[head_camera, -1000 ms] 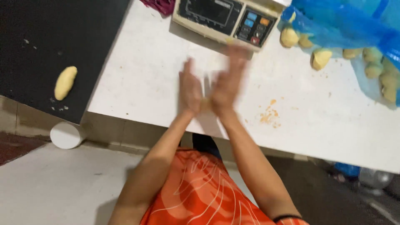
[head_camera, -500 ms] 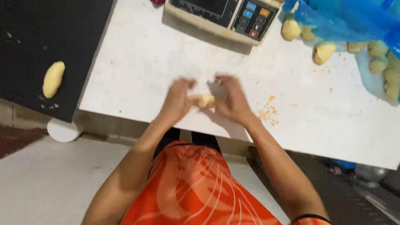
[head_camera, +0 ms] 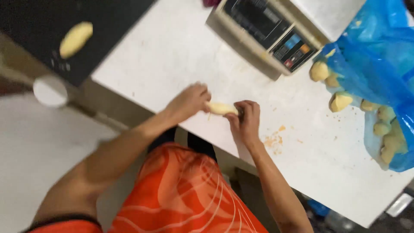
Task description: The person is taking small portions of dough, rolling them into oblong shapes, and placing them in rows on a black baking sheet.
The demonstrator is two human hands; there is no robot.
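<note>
Head view, looking down: an orange patterned garment [head_camera: 181,194] fills the near edge, with both forearms reaching out over the white surface [head_camera: 181,56]. The left hand [head_camera: 188,102] and the right hand [head_camera: 246,123] each grip 1 end of a pale, elongated piece of dough [head_camera: 221,108], held between them just above the surface near its front edge. Orange crumbs [head_camera: 272,140] lie just right of the right hand. Farther out, a weighing scale [head_camera: 276,34] sits at the back, and a blue plastic bag [head_camera: 379,73] with several dough lumps [head_camera: 340,102] lies to the right. On the far left, 1 shaped dough piece [head_camera: 76,39] rests on a black tray [head_camera: 43,26].
</note>
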